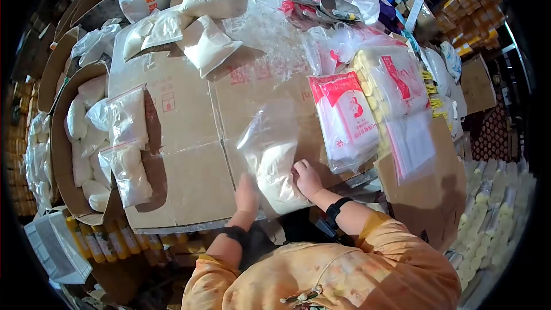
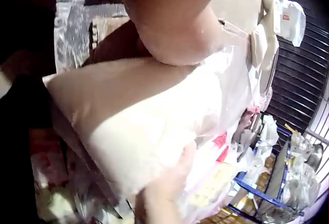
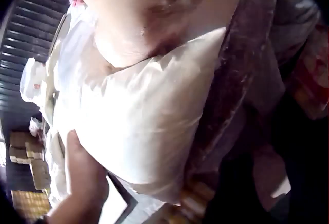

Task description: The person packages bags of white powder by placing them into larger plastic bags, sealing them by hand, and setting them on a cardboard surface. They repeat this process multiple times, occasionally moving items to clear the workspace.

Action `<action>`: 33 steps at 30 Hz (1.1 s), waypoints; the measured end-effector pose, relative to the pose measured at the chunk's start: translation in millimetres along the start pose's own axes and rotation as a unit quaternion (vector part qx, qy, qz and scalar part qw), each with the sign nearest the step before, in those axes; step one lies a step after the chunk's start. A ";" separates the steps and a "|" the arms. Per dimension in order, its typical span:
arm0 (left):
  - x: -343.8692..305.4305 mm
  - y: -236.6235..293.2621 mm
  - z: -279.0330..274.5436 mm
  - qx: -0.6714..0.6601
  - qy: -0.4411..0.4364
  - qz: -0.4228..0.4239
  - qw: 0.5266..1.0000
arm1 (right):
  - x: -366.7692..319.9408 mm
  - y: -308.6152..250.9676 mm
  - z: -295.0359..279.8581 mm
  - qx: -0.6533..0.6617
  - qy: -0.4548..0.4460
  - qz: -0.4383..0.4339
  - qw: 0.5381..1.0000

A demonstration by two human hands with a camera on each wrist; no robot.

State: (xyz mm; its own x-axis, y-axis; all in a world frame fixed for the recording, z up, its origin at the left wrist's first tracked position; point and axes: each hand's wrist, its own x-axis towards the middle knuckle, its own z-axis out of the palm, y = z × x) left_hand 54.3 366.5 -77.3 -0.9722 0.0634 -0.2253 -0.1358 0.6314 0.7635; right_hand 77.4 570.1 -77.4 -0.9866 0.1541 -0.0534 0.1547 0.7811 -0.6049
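Note:
A clear plastic bag of white powder (image 1: 278,173) lies near the front edge of the cardboard-covered table, its lower part plump and its upper part loose and flat. On its left side rests my left hand (image 1: 247,194), fingers fairly straight along the bag. My right hand (image 1: 308,178) has its fingers curled at the opposite edge, gripping the plastic. The left wrist view shows the filled bag (image 2: 128,116) bulging between both hands. From the right wrist, the bag (image 3: 139,116) spans the space below my right hand (image 3: 154,18), whose fingertips are hidden.
Filled powder bags (image 1: 206,46) lie at the back of the cardboard (image 1: 178,166). Two more bags (image 1: 127,117) overlap the rim of a carton (image 1: 63,155) on the left. Packs of red-printed plastic bags (image 1: 347,120) are stacked on the right, with a metal scoop (image 1: 338,8) behind.

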 end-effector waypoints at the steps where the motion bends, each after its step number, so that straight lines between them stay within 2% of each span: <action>1: -1.9 0.5 5.8 -0.019 0.013 -0.018 1.000 | -1.3 1.3 3.7 -0.009 -0.001 0.011 1.000; 3: -3.1 6.8 6.8 -0.061 0.014 -0.074 0.995 | 0.6 -5.2 7.7 -0.024 -0.011 0.054 0.998; 6: -1.3 2.0 21.5 -0.105 0.026 -0.128 0.986 | 6.0 -20.3 13.6 0.130 -0.026 0.188 0.973; 7: -0.3 -1.0 27.7 -0.110 0.033 -0.145 0.983 | 8.9 -24.8 12.1 0.072 -0.095 0.258 0.959; 8: 0.9 -1.8 29.9 -0.116 0.041 -0.161 0.979 | 8.5 -7.8 29.4 0.158 -0.099 0.264 0.946; 9: 3.7 1.0 26.4 -0.199 0.005 -0.211 0.957 | 7.7 26.2 62.9 0.242 -0.103 0.266 0.927; 11: 11.4 9.0 13.0 -0.355 -0.071 -0.300 0.883 | 13.6 26.9 61.8 0.460 -0.136 0.342 0.808; 12: 13.3 11.1 2.9 -0.395 -0.088 -0.294 0.866 | 13.3 -7.0 27.6 0.579 -0.164 0.408 0.687; 13: 15.3 2.1 0.2 -0.404 -0.088 -0.265 0.871 | 13.6 -35.6 1.5 0.678 -0.187 0.459 0.542; 14: 17.0 -4.7 -1.1 -0.411 -0.089 -0.235 0.876 | 12.5 -46.8 -4.9 0.677 -0.176 0.463 0.544; 15: 12.9 10.5 -12.4 -0.318 -0.053 -0.185 0.928 | 8.8 -56.5 -6.8 0.677 -0.165 0.467 0.544; 16: 10.1 6.1 -10.0 -0.254 -0.028 -0.160 0.954 | 7.3 -66.6 -8.9 0.676 -0.156 0.468 0.547; 17: 4.4 -6.4 -4.1 -0.187 0.000 -0.133 0.973 | 6.3 -78.1 -10.5 0.713 -0.121 0.444 0.529; 18: 1.4 -14.2 0.4 -0.121 0.028 -0.107 0.987 | 2.5 -52.1 22.8 0.651 -0.060 0.461 0.600; 19: -3.2 -13.7 6.7 -0.149 0.051 -0.109 0.982 | -2.5 -36.9 41.0 0.603 -0.047 0.448 0.659; 20: -8.1 12.0 -5.5 -0.163 0.034 -0.160 0.973 | -8.0 -26.1 52.9 0.549 -0.034 0.436 0.712; 22: -10.3 7.0 1.6 -0.140 0.036 -0.173 0.974 | -15.5 -12.9 66.5 0.591 -0.027 0.465 0.658; 23: -9.3 0.7 4.7 -0.171 0.012 -0.186 0.968 | -15.3 -6.9 71.5 0.611 -0.023 0.475 0.632; 25: -4.7 -17.4 8.6 -0.234 -0.035 -0.206 0.950 | -16.8 10.0 85.5 0.586 -0.040 0.481 0.651; 26: -3.7 -25.6 9.3 -0.301 -0.068 -0.230 0.923 | -17.0 14.3 87.7 0.574 -0.048 0.483 0.659; 27: -4.5 -23.5 1.9 -0.371 -0.107 -0.262 0.885 | -11.0 -14.3 50.3 0.581 -0.064 0.512 0.630; 28: -4.9 -19.4 -6.8 -0.436 -0.146 -0.291 0.839 | -6.3 -11.1 40.7 0.609 -0.115 0.522 0.586; 30: -13.8 -52.8 0.7 -0.450 -0.249 -0.139 0.847 | 3.1 -1.9 19.8 0.655 -0.216 0.530 0.493; 31: -19.9 -7.7 -29.4 -0.559 -0.291 -0.235 0.740 | 12.8 -65.2 -48.5 0.616 -0.272 0.475 0.567; 32: -26.0 41.5 -61.8 -0.639 -0.307 -0.342 0.617 | 18.0 -84.9 -80.1 0.586 -0.337 0.458 0.578; 33: -36.8 71.3 -70.2 -0.638 -0.287 -0.342 0.628 | 19.7 -98.4 -104.7 0.581 -0.367 0.380 0.619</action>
State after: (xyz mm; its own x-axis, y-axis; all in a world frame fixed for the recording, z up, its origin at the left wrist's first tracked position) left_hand 67.0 354.9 27.9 -0.4249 0.6134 -0.6657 -0.8819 -0.4465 0.1514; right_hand 48.1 559.6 64.2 -0.4746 -0.4402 -0.7622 0.8681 -0.3771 -0.3227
